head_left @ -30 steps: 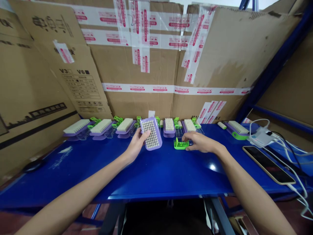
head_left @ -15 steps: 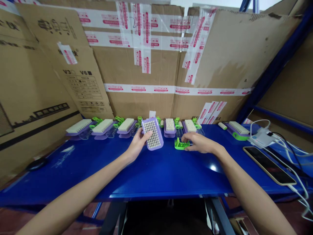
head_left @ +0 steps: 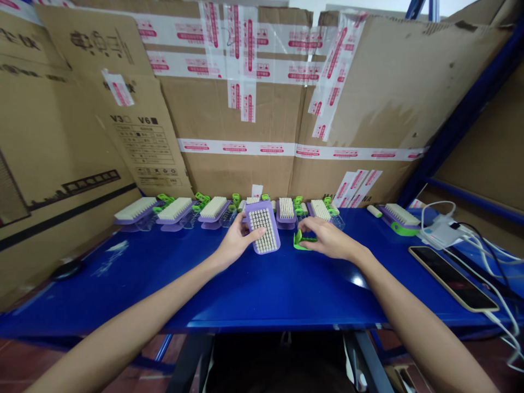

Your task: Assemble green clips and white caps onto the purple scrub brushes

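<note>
My left hand grips a purple brush head by its left edge, the thumb lying over the pale bristle tufts that face me. The brush head is held tilted above the blue table. To its right, my right hand has its thumb and fingers around a bright green plastic frame, close to the table top. The fingers cover much of the green part. Just behind both hands stand a purple-based brush and another brush, bristles up, with green clips and clear plastic pieces beside them.
Several more purple brushes line the back of the blue table. At right lie a phone, a white charger with cables, a pale roller and a green-edged brush. Taped cardboard walls the back.
My left hand has carried the brush head a little to the right, nearer the green frame. My right hand has shifted slightly left and covers more of the green frame.
</note>
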`<state>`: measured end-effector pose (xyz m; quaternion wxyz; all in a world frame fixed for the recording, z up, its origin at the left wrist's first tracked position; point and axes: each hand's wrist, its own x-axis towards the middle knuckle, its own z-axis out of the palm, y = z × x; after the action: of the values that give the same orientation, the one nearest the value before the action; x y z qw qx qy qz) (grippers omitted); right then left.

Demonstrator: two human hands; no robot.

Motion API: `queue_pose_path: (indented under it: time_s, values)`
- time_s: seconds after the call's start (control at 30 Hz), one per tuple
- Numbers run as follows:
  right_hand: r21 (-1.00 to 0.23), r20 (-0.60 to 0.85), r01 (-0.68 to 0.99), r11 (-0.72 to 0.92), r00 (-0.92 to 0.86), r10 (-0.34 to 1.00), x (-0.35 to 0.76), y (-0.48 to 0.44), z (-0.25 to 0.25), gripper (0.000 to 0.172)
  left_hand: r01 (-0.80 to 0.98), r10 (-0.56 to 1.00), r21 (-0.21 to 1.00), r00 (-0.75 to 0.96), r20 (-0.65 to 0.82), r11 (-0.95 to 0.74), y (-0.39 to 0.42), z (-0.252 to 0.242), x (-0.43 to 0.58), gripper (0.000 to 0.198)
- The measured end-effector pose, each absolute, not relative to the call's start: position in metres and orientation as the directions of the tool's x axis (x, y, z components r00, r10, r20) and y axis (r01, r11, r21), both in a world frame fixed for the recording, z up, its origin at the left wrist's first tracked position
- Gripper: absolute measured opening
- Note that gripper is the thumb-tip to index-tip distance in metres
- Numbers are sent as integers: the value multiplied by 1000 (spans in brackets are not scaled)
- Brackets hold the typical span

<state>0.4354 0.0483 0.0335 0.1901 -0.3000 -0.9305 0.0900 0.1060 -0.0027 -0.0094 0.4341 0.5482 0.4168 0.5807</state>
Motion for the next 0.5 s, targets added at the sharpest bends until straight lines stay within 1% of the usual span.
queue_pose_path:
  time_s: [0.07, 0.1, 0.27, 0.33, 0.4, 0.5]
  values:
    - [-285, 306, 523, 803, -744, 593, 434, 48, 31, 35, -28, 960, 960, -14, 279, -279, -3, -10, 106, 79]
    - [-280, 308, 523, 805, -745, 592, 433, 48, 29, 37, -24, 960, 960, -12, 280, -280, -3, -10, 106, 80]
    - [-219, 353, 526, 822, -742, 570, 426, 46, 25, 30, -14, 958, 958, 11, 285, -285, -5, -8, 108, 88]
    - [-180, 383, 537, 824, -733, 562, 421, 43, 25, 32, -15, 955, 955, 20, 296, -296, -7, -6, 109, 88]
    - [-133, 446, 548, 825, -711, 544, 416, 38, 25, 36, -31, 952, 952, 38, 304, -303, -8, -5, 111, 87]
    - [-71, 582, 548, 833, -655, 481, 405, 28, 24, 39, -53, 945, 949, 88, 315, -311, -11, -3, 113, 84]
